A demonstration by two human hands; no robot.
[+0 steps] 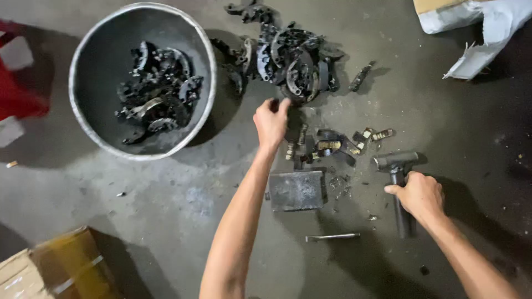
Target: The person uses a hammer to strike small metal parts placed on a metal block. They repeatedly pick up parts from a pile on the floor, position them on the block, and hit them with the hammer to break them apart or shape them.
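**Hammer gripped, other hand at the scrap pile**

Right hand [422, 195] is clamped round the handle of a dark steel hammer [398, 182], head resting on the concrete floor [166, 210]. Just beside it sits a square grey metal block [296, 190] (thin metal rod [332, 237] nearer). Left hand [271, 120] closes its fingers on a piece at the edge of the black greasy heap of curved metal parts [293, 58]. Farther left, a round grey metal basin [83, 61] holds more.

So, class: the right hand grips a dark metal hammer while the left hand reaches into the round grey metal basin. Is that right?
Not quite. The head view shows the left hand at the loose pile of dark curved metal parts on the floor, outside the round grey metal basin. The right hand does grip the dark metal hammer.
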